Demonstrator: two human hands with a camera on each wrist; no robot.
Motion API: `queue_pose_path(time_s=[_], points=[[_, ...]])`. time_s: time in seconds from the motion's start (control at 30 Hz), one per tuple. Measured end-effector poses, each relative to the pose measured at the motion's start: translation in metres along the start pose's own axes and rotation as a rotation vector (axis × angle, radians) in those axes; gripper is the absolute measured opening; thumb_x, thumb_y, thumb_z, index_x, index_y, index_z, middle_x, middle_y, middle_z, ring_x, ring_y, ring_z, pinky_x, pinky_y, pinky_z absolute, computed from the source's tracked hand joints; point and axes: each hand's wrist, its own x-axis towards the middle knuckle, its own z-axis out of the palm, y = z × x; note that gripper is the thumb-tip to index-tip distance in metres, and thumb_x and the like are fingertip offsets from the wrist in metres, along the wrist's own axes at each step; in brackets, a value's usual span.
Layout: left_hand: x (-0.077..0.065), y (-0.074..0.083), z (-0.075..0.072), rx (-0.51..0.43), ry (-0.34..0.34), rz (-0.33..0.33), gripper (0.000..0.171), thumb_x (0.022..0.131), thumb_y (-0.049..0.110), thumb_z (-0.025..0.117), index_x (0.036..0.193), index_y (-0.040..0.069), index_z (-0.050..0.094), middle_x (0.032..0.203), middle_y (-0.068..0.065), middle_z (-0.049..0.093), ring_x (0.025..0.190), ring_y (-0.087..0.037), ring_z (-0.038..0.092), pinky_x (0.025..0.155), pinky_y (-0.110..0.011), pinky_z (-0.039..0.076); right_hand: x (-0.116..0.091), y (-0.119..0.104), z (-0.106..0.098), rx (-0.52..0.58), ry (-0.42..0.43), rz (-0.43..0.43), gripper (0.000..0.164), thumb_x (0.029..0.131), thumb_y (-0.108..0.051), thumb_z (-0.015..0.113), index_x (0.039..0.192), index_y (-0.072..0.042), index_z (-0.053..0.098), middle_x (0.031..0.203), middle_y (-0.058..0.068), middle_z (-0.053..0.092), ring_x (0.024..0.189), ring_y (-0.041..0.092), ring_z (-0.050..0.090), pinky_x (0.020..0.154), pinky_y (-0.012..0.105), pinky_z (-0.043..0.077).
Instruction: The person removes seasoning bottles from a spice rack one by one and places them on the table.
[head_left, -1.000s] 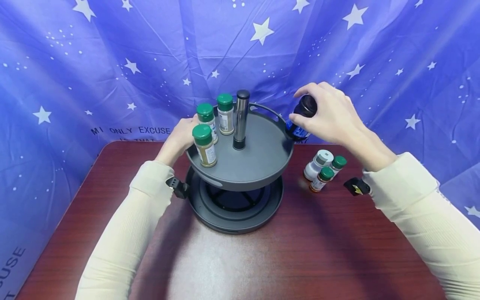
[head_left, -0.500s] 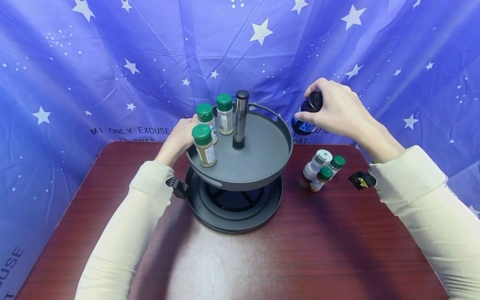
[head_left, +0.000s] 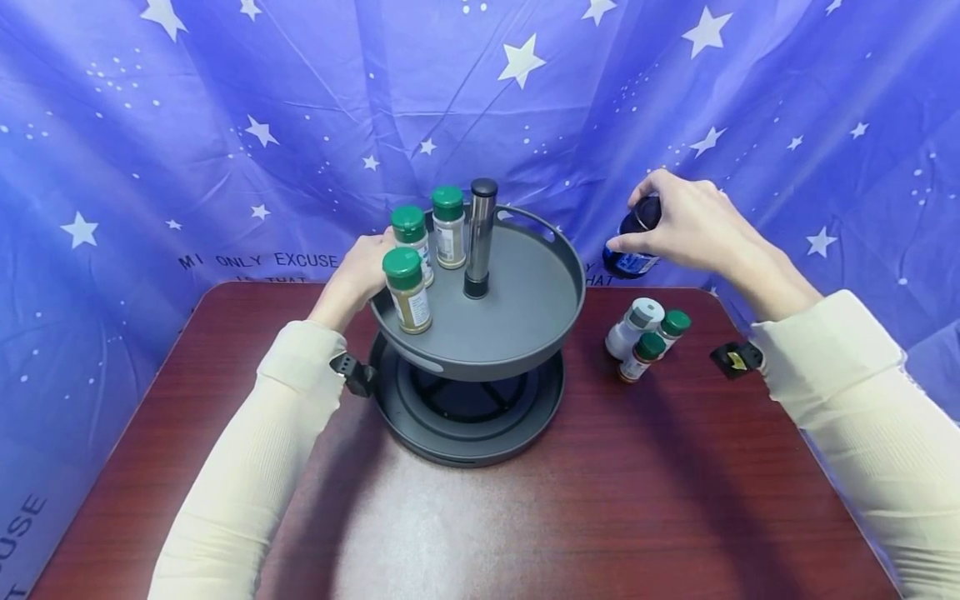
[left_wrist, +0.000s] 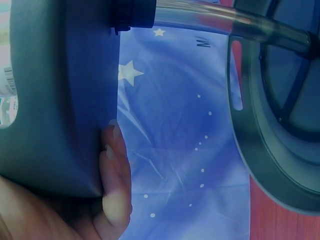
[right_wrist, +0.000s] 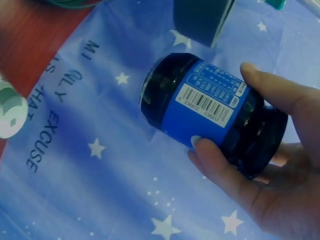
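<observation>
Jar [head_left: 632,252], dark with a blue label, is held tilted in the air to the right of the upper tray [head_left: 525,304] and apart from it. Fingers of the right hand [head_left: 693,223] are curled round its dark narrower end; the right wrist view shows a barcode on the label. Left hand [head_left: 362,273] grips the left edge of the upper tray, its fingers bent under and touching the underside. Three green-capped bottles [head_left: 410,304] stand on the left part of that tray, beside a metal post [head_left: 480,242]. Below it, the lower tray [head_left: 465,455] rests on the table [head_left: 600,500]. To the right, a white-capped bottle [head_left: 624,337] and two smaller bottles [head_left: 634,367] with green caps stand close together. Star-printed blue cloth [head_left: 300,192] hangs behind.
</observation>
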Motion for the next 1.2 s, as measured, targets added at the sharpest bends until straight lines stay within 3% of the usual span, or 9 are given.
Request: queue_pose_path(time_s=[0.23, 0.47, 0.73, 1.2], points=[[-0.001, 0.001, -0.001, -0.006, 0.008, -0.003, 0.060, 0.107, 0.041, 0.020, 0.142, 0.003, 0.051, 0.150, -0.018, 0.048, 0.142, -0.036, 0.041, 0.118, -0.050, 0.032, 0.005, 0.017, 0.000, -0.042, -0.064, -0.020, 0.071, 0.082, -0.055, 0.074, 0.130, -0.005, 0.056, 0.118, 0.025, 0.064, 0.103, 0.040, 0.057, 0.083, 0.054, 0.045], [0.000, 0.001, -0.001, 0.013, 0.009, 0.002, 0.060, 0.107, 0.041, 0.019, 0.142, 0.004, 0.051, 0.150, -0.018, 0.047, 0.142, -0.037, 0.041, 0.118, -0.051, 0.032, 0.011, 0.035, -0.002, -0.018, -0.159, 0.037, 0.076, 0.077, -0.051, 0.081, 0.129, -0.002, 0.055, 0.118, 0.029, 0.063, 0.101, 0.040, 0.059, 0.082, 0.050, 0.046], [0.000, 0.001, -0.001, -0.013, 0.017, 0.006, 0.059, 0.107, 0.040, 0.021, 0.140, 0.004, 0.054, 0.148, -0.017, 0.050, 0.141, -0.036, 0.043, 0.117, -0.049, 0.034, 0.011, 0.051, -0.005, -0.026, -0.238, 0.064, 0.079, 0.075, -0.041, 0.085, 0.131, 0.004, 0.051, 0.116, 0.031, 0.062, 0.093, 0.036, 0.062, 0.070, 0.039, 0.050], [-0.002, 0.001, 0.000, -0.015, 0.012, -0.004, 0.060, 0.107, 0.041, 0.020, 0.141, 0.004, 0.052, 0.149, -0.018, 0.048, 0.141, -0.036, 0.042, 0.117, -0.050, 0.034, 0.012, 0.072, -0.010, -0.054, -0.285, 0.073, 0.076, 0.074, -0.033, 0.086, 0.127, 0.009, 0.052, 0.106, 0.032, 0.064, 0.080, 0.031, 0.063, 0.060, 0.035, 0.054]])
